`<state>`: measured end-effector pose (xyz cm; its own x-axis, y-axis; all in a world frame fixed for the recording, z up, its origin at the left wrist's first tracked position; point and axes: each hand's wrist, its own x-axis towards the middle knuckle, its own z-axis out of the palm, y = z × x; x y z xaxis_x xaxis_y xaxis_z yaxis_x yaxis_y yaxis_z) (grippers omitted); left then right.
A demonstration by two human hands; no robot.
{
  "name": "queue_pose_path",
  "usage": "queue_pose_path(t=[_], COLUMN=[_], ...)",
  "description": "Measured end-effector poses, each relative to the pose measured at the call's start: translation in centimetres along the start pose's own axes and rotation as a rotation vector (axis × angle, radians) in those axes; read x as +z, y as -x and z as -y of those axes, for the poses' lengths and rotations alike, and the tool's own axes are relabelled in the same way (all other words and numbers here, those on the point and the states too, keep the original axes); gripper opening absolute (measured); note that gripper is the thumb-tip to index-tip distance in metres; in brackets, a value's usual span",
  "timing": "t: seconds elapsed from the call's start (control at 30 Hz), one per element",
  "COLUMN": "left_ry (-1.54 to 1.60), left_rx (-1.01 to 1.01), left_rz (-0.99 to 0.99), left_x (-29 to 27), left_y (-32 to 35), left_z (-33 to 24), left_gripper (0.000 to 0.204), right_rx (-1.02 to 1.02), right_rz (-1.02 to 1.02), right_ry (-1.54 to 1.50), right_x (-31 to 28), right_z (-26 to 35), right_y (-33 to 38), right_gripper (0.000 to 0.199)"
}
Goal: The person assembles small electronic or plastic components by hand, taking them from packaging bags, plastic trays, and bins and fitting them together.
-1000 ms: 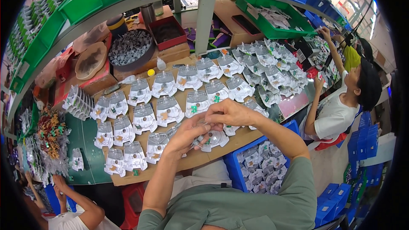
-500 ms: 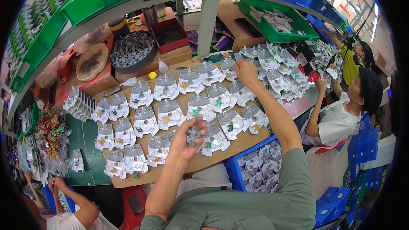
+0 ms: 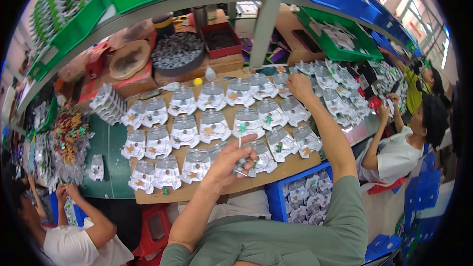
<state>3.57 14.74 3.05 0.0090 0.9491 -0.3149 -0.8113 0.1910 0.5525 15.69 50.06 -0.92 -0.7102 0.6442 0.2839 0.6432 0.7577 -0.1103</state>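
Several rows of flat white-and-clear plastic housings (image 3: 215, 127) lie on a brown board (image 3: 167, 198) in front of me; some carry small green or tan pieces. Above the near rows, my left hand (image 3: 230, 163) is curled, palm up, round several small grey plastic parts (image 3: 242, 160) with thin metal pins, one pin pointing upward. My right hand (image 3: 300, 87) reaches to the far right end of the back row, fingers closed beside a housing (image 3: 281, 84) there. Whatever its fingertips hold is hidden.
A round dark tray (image 3: 178, 54) of small grey parts stands behind the board, next to a red box (image 3: 220, 40). Housings pile up (image 3: 340, 93) at the right. A blue bin (image 3: 277, 202) of parts sits near my right side. Co-workers sit left and right (image 3: 394, 150).
The whole view has shifted, with the bench sliding rightward in the picture. My left fingers have shifted the grey parts, so a pin now sticks up. My right hand stays at the back row.
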Motion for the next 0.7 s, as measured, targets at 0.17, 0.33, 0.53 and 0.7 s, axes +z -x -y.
queue_pose_path(t=[0.17,0.33,0.53,0.7], left_ry=[-0.055,-0.201,-0.327,-0.464], left_rx=[-0.002,0.069,0.022,-0.075], left_rz=[0.038,0.013,0.079,0.078], left_x=[0.3,0.9,1.4,3.0], left_y=[0.4,0.7,0.3,0.0], left_z=[0.7,1.2,1.3,1.2], left_gripper=[0.06,0.068,0.055,0.05], right_rx=[0.035,0.015,-0.072,0.062], right_rz=[0.103,0.062,0.805,0.832], right_ry=[0.007,-0.112,-0.964,-1.255], right_x=[-1.3,-4.0,-10.3,-10.6], right_z=[-0.4,3.2,13.6,13.6], right_y=[0.1,1.8,10.8,14.0], right_gripper=[0.022,0.03,0.032,0.028])
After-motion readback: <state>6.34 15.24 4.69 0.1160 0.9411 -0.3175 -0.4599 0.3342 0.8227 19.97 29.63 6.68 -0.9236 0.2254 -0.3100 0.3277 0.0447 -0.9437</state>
